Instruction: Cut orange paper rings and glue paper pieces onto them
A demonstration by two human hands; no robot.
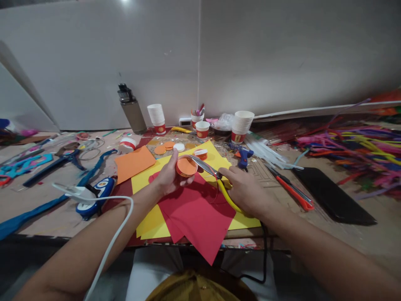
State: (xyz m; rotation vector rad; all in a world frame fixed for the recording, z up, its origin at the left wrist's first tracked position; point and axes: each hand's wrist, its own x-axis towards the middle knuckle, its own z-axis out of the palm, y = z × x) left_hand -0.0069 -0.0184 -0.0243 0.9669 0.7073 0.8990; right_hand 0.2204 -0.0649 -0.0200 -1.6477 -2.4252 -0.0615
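Note:
My left hand [172, 175] holds a small round cup piece [187, 166] with an orange face turned up towards me. My right hand [242, 186] is closed on yellow-handled scissors [205, 167], whose blades reach left to the rim of the cup piece. Beneath my hands lie red sheets [197, 209] on top of yellow sheets [150, 215]. An orange sheet [134, 163] rests to the left. Just behind the scissors is another short cup piece [201, 154]. Orange discs [160, 149] and a white disc [178, 147] lie behind my left hand.
Stacked paper cups [242, 125], a second stack [156, 118] and a bottle [133, 110] stand near the wall. A blue glue gun [242, 154], a red cutter [294, 192] and a black phone [333, 194] lie right. A white cable [130, 209] crosses over my left forearm.

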